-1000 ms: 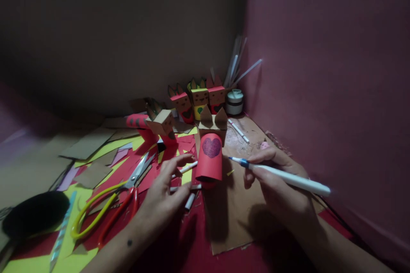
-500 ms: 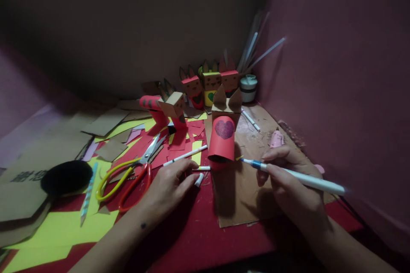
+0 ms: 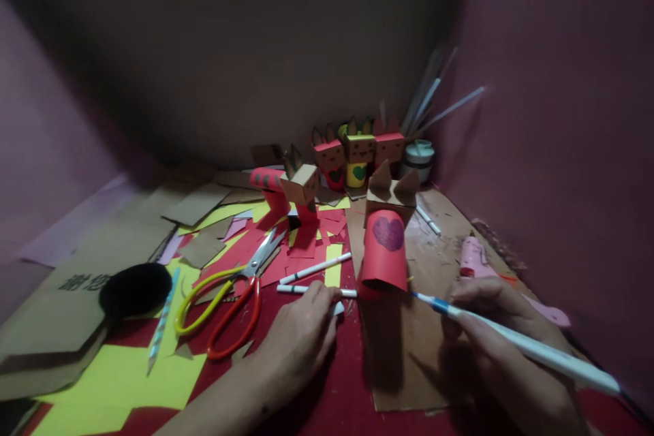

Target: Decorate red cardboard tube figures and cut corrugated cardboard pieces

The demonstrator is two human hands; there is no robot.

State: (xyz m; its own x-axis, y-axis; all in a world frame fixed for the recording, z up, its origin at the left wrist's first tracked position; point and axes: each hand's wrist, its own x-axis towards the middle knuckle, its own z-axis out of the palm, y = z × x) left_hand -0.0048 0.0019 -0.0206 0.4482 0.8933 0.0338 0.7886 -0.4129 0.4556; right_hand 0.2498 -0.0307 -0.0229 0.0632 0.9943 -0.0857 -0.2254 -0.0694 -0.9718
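My right hand [image 3: 498, 347] is closed round a long white pen with a blue band [image 3: 516, 339], whose tip points at the base of a red paper tube figure [image 3: 384, 253]. That figure carries a purple heart and a brown cardboard head with two ears [image 3: 392, 191], and stands on a brown cardboard sheet [image 3: 409, 347]. My left hand [image 3: 301, 334] lies curled on the red surface, fingertips on a small white cap [image 3: 337, 308] just under a white marker [image 3: 314, 290]. Whether the fingers grip the cap is unclear.
Red and yellow handled scissors [image 3: 229, 300] lie left of my hand among red, yellow and brown paper scraps. A second marker [image 3: 315, 268], a striped pencil [image 3: 163, 320], a black round object [image 3: 133, 288], several paper figures [image 3: 357, 150], a jar [image 3: 419, 158] and a pink glue gun [image 3: 473, 255] surround them.
The view has swung left and down. My left hand drew back from the tube figure and settled on the small white cap. My right hand kept the pen.
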